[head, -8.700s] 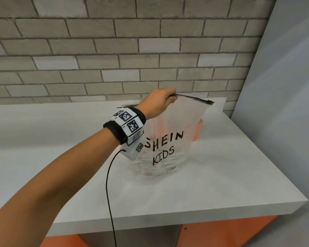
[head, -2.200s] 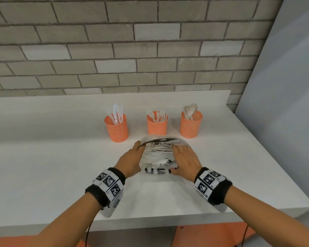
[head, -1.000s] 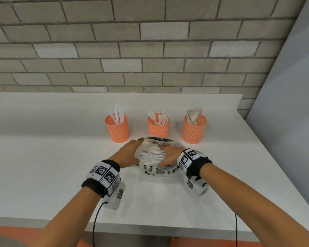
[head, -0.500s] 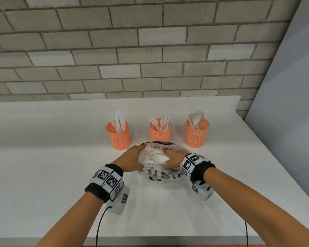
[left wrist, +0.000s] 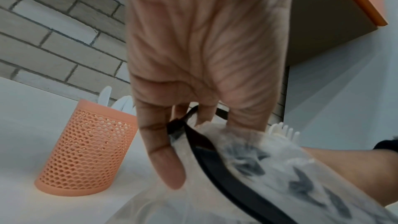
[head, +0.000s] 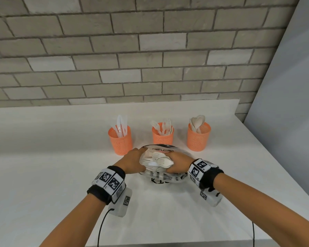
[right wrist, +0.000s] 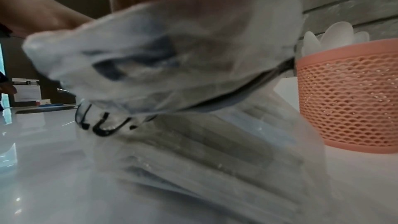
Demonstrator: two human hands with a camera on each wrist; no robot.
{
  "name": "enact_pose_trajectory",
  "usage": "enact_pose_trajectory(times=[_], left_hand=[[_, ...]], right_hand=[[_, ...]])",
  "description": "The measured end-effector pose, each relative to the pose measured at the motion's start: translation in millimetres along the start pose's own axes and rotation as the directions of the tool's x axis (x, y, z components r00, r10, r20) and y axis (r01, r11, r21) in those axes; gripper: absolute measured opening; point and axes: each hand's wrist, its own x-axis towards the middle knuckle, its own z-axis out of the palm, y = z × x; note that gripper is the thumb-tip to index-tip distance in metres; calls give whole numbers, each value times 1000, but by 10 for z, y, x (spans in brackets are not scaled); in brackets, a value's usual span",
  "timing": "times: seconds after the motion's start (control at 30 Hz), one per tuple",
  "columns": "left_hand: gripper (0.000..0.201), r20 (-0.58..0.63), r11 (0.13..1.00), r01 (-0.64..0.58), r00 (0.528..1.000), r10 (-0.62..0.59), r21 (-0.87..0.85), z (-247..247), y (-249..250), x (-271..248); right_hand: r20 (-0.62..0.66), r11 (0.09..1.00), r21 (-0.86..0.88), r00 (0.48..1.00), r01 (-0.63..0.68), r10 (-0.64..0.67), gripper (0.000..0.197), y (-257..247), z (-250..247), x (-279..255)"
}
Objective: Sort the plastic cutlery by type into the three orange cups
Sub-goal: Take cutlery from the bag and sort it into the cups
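Item: clear bag (head: 165,177) of white cutlery (head: 159,161), worktop (head: 43,175) centre.
Head: we see left hand (head: 134,162) gripping its 9 o'clock rim, right hand (head: 177,164) clutching cutlery; three orange cups (head: 162,133) at 12 o'clock.
Left wrist: fingers (left wrist: 165,151) pinch the black rim.
Right wrist: the bag blocks our view; bare worktop lies at 7 o'clock.

Right hand (head: 177,163): fingers hidden inside the clear bag (head: 165,178), among white cutlery (head: 158,161); grip not discernible.
Bag lettering: crumpled, unreadable.
Left hand (left wrist: 193,57): fingertips buried in the bag mouth.
Right wrist view: bag blurred, fills centre frame; spoon cup (right wrist: 349,94) cut off at right edge.
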Motion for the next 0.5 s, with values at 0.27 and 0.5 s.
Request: enact_pose_trajectory(times=[0.27,0.5], left_hand=[[73,2,988,-58,998,59,-142,-20,-62,-21],[66,-1,975,-51,999,52,-217,86,-61,-48]], right_hand=[[-216,986,152,976,69,-35,47,-6,-48,-26],[-281,978,195,959,71,-13,51,-79,35,-18]])
